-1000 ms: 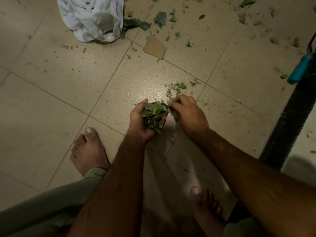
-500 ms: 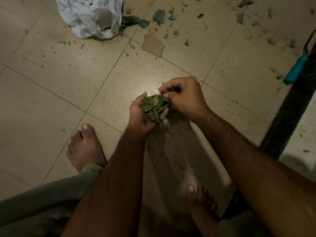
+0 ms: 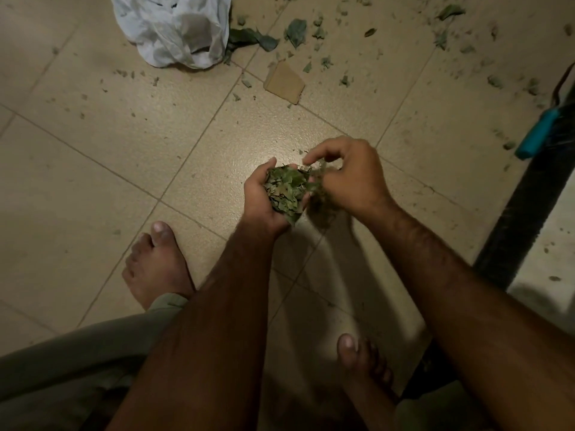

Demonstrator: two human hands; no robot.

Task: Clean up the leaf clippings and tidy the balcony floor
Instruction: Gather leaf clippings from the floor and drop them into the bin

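A loose wad of clippings [image 3: 284, 191] is cupped in the left hand [image 3: 264, 197] above the floor [image 3: 109, 144], more being pinched in by the right hand [image 3: 348, 175]; they're probably feather-light and crumbly, so best scooped from underneath, not squeezed.

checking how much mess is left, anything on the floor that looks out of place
Yes. Leaf clippings are scattered across the tiles at the top, right of the white bag, and a tan cardboard scrap lies among them. The left hand holds a handful of leaves.
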